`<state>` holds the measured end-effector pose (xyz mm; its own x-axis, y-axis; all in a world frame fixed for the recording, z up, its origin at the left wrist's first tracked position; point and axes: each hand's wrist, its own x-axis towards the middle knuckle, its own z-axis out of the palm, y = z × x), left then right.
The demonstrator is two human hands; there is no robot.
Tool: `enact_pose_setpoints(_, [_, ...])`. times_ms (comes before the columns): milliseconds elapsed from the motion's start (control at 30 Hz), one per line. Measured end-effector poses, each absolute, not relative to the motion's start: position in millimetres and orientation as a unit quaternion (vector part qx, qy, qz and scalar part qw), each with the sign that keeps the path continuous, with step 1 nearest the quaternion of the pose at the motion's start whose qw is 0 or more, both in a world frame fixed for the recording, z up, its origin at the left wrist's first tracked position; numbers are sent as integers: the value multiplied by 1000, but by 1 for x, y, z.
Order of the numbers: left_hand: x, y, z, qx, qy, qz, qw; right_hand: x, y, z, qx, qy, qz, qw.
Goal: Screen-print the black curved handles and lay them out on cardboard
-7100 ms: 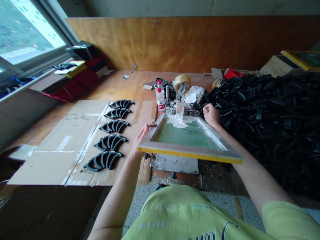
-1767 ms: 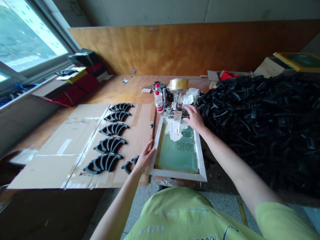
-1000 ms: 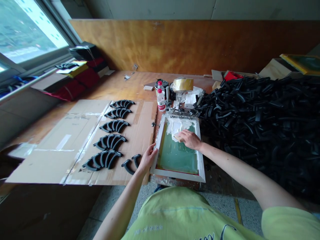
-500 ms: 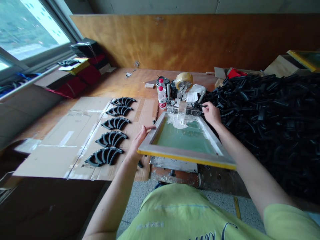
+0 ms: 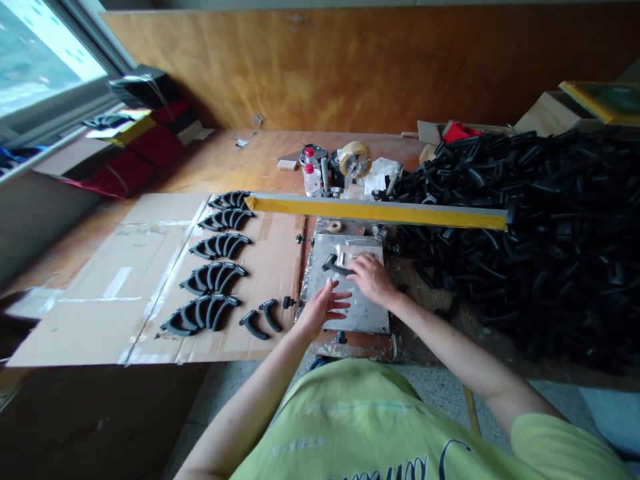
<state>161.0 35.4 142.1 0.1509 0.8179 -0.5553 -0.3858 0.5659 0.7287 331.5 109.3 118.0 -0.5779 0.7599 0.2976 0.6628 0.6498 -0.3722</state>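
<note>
Over the flat metal plate (image 5: 360, 317), my right hand (image 5: 373, 279) grips one end of a black curved plastic handle (image 5: 336, 266). Its fingertips are partly hidden from this angle. My left hand (image 5: 323, 310) is open, fingers apart, just in front of that handle and holding nothing. Behind both hands the screen-printing frame (image 5: 380, 212) is tilted up, showing mostly its yellow front edge. Two single curved handles (image 5: 255, 325) lie on the cardboard left of the plate.
Several fanned rows of black handles (image 5: 213, 279) lie on the cardboard sheet (image 5: 115, 293). A large heap of black parts (image 5: 500, 260) covers the right side. Bottles (image 5: 311, 179) and a tape roll (image 5: 355, 160) stand behind the frame. Knobs (image 5: 289, 302) stick out beside the plate.
The screen frame has swung up, baring the plate. My left hand has left the frame's side and moved in over the plate. My right hand has come from the heap's edge to the plate.
</note>
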Motion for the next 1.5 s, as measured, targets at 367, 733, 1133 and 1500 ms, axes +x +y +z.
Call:
enact_pose_setpoints(367, [-7,-81,36,68,834,360,413,480,95,39,-644,-736,208,15])
enact_pose_setpoints(733, [-39,-34,60,297,861,16,412,383,144,72,-469,-835,126,259])
enact_pose_setpoints(1133, [80,119,248,449,537,566,435,366,164,78,-409,-892,96,170])
enact_pose_setpoints(1500, [84,47,187,415,599,436,527,411,243,154,-565,-757,77,320])
